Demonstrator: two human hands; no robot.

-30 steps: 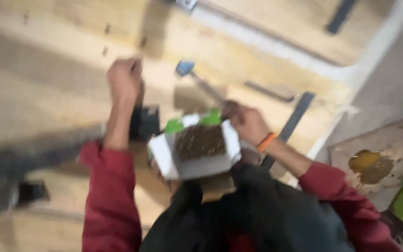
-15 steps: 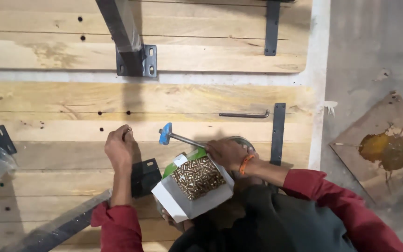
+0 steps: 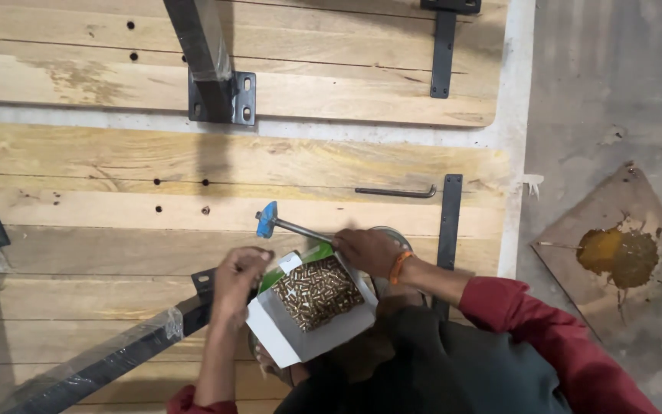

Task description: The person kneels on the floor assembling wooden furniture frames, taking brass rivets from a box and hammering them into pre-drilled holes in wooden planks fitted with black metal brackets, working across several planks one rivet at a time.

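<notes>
Here, the right hand [image 3: 369, 251] is clamped on the thin steel shaft of a T-handled wrench [image 3: 285, 225] with a blue plastic grip, lying on pale wooden planks [image 3: 101, 161]. The left hand [image 3: 239, 277] has its fingers curled together at the edge of an open white cardboard box [image 3: 312, 307] heaped with small brassy screws [image 3: 317, 291]. A bent hex key [image 3: 396, 192] rests near a flat black bracket [image 3: 450, 222].

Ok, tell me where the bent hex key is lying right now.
In the head view the hex key lies on the wooden planks, right of centre, beyond the right hand, beside the black flat bracket.
</notes>
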